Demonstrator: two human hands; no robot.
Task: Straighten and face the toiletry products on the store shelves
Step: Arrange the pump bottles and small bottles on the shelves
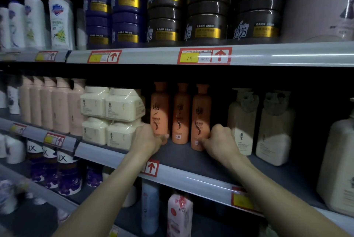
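Three orange bottles stand upright in a row on the middle shelf (183,157). My left hand (147,140) is closed around the base of the left orange bottle (160,111). My right hand (220,140) grips the lower part of the right orange bottle (201,116). The middle orange bottle (181,116) stands untouched between them, set slightly further back. All three labels face forward.
Cream square tubs (113,116) are stacked left of the orange bottles, pink bottles (55,104) beyond them. Beige pump bottles (258,121) stand to the right. Dark jars (206,6) and purple jars (113,10) fill the upper shelf. Lux bottles (65,171) sit below.
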